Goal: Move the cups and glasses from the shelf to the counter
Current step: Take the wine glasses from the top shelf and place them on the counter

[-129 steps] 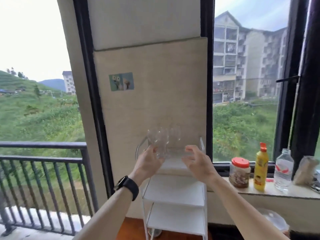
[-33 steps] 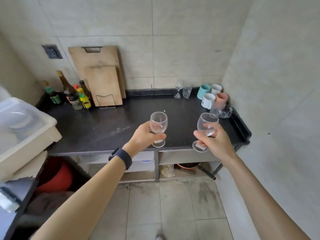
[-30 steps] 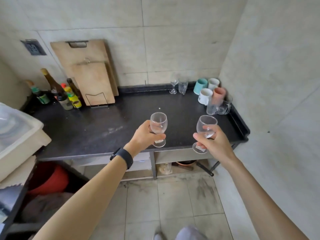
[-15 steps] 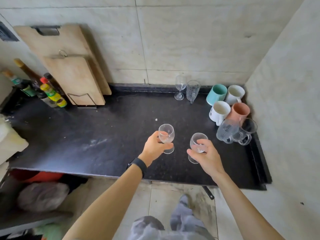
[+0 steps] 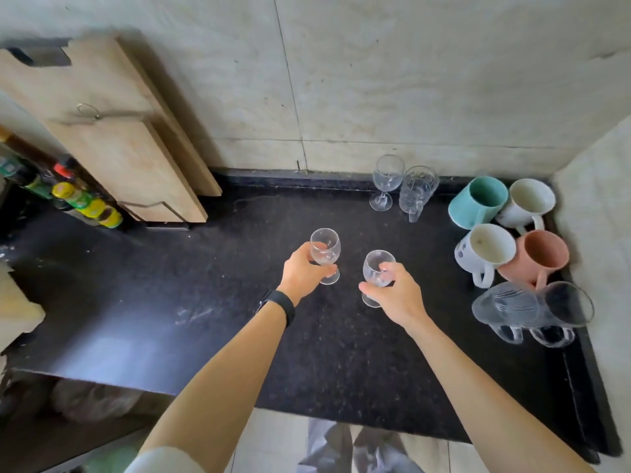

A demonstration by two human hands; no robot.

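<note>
Over the middle of the black counter (image 5: 170, 302) I hold two small clear stemmed glasses upright. My left hand (image 5: 302, 273) grips the left glass (image 5: 325, 249) by its bowl and stem. My right hand (image 5: 396, 295) grips the right glass (image 5: 377, 268) the same way. Whether their feet touch the counter I cannot tell. The shelf is out of view.
A wine glass (image 5: 386, 180) and a clear tumbler (image 5: 416, 191) stand at the back. Teal (image 5: 478, 203), white (image 5: 527, 203), patterned white (image 5: 485, 254) and pink (image 5: 536, 259) mugs and two glass mugs (image 5: 532, 310) crowd the right end. Cutting boards (image 5: 112, 138) and bottles (image 5: 78, 199) stand at left.
I have turned from the shelf by the window and come up to the counter. Both hands have carried the glasses forward over its middle, and they now sit lower and closer to the surface.
</note>
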